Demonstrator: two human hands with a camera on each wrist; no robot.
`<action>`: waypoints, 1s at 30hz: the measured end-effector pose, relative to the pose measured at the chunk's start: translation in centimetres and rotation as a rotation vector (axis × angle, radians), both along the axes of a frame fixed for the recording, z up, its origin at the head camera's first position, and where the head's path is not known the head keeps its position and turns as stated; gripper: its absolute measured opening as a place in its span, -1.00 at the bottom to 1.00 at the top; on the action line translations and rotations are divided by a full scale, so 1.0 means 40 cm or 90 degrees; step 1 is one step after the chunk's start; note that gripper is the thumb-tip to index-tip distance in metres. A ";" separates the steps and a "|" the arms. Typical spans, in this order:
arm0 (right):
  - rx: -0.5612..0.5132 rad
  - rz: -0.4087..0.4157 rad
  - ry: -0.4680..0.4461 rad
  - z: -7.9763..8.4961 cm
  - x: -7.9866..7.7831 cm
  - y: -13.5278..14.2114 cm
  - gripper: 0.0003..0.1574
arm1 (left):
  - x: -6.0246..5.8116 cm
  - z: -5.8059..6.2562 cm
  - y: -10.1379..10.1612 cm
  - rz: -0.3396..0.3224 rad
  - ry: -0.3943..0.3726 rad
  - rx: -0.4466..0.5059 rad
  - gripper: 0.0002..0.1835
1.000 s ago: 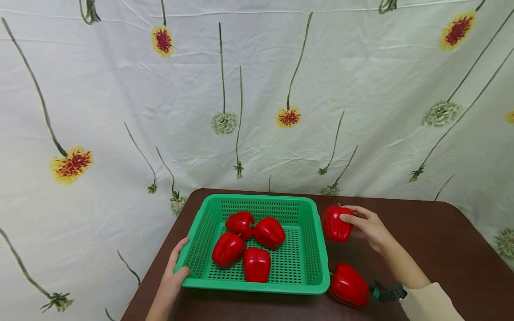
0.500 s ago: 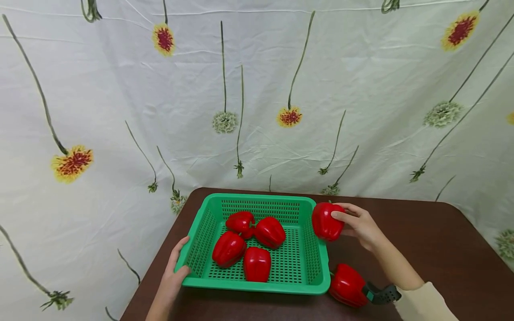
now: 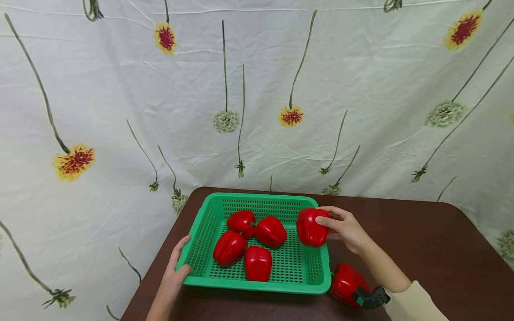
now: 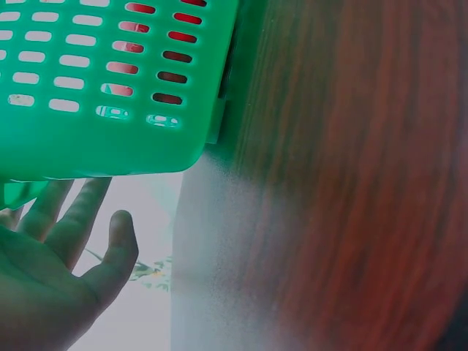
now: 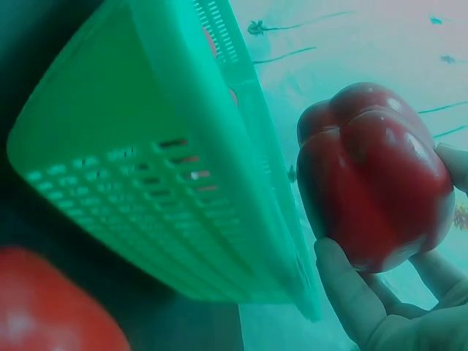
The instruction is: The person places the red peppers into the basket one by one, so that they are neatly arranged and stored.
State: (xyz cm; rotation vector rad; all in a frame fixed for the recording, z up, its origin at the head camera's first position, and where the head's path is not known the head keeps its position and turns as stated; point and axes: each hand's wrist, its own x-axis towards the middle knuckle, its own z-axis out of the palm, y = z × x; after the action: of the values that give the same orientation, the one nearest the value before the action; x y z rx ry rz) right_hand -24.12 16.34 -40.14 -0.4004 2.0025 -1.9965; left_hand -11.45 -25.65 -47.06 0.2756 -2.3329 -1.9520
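My right hand [image 3: 344, 226] holds a glossy red bell pepper [image 3: 311, 228] between thumb and fingers, raised over the right side of a green plastic basket [image 3: 257, 288]. In the right wrist view, the gripped pepper [image 5: 373, 175] shows its lobed end beside the basket's rim [image 5: 212, 139]. Inside the basket lie several more red peppers [image 3: 258, 264], grouped left of centre. My left hand [image 3: 172, 276] grips the basket's near left corner, thumb on the rim. From the left wrist, its fingers [image 4: 80, 219] reach up to the basket's edge, their tips hidden behind it.
Another red pepper [image 3: 346, 283] lies on the dark brown table [image 3: 433, 258] just right of the basket, partly covered by the black wrist strap [image 3: 371, 298]. A white cloth with printed flowers [image 3: 257, 98] hangs behind the table's far edge.
My right hand has moved left with its pepper, from beside the basket, across the right rim, to above its inside. The left hand and the basket keep their places.
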 end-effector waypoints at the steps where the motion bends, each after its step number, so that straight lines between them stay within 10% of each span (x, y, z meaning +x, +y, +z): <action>1: -0.001 0.003 -0.002 -0.001 0.002 -0.005 -0.41 | 0.000 0.000 0.000 -0.002 0.005 0.000 -0.16; 30: 0.095 0.190 0.062 -0.059 0.026 -0.162 -0.43 | 0.005 0.009 0.006 0.003 0.012 0.009 -0.16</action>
State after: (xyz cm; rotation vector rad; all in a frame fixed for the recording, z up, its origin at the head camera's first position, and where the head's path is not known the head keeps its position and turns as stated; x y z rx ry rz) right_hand -23.07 9.86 -42.50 -0.7269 1.9949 -1.6655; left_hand -11.23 -25.42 -46.71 0.2620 -2.3048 -1.9617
